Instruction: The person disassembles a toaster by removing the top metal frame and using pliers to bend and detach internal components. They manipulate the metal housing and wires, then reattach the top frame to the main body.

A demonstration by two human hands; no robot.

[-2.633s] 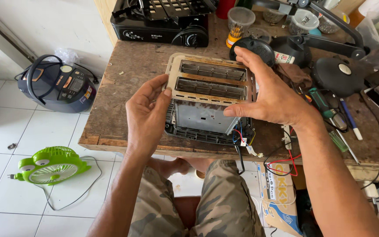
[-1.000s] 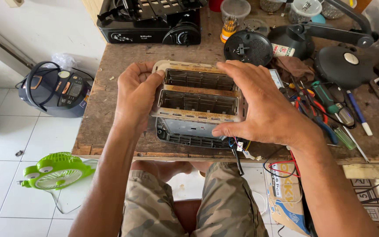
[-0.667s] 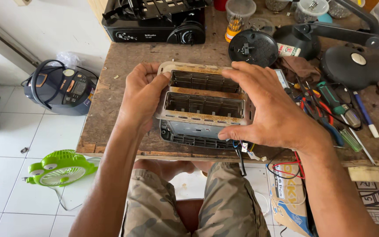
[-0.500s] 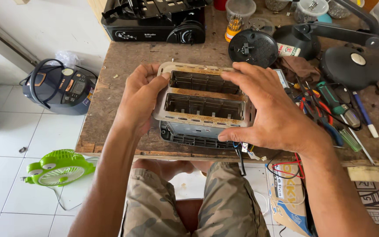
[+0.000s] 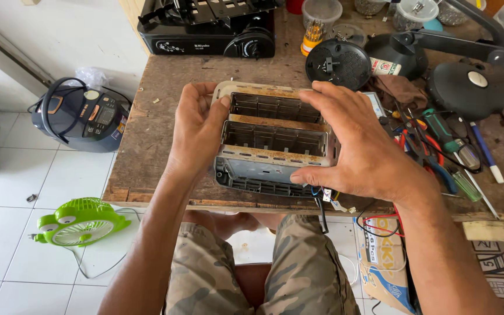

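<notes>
- Near the front edge of the worn wooden worktop [image 5: 153, 125]: bare two-slot metal toaster frame with rusty top [image 5: 275, 143], tipped up on its side.
- Gripped between both hands: left hand [image 5: 196, 128] clasping the left end, right hand [image 5: 354, 143] spread wide over the right end, thumb under the lower rim.
- Could slide off the front edge, being so close to it.
- Loose coloured wires [image 5: 333, 201] dangling below; could snag or tear if tugged.
</notes>
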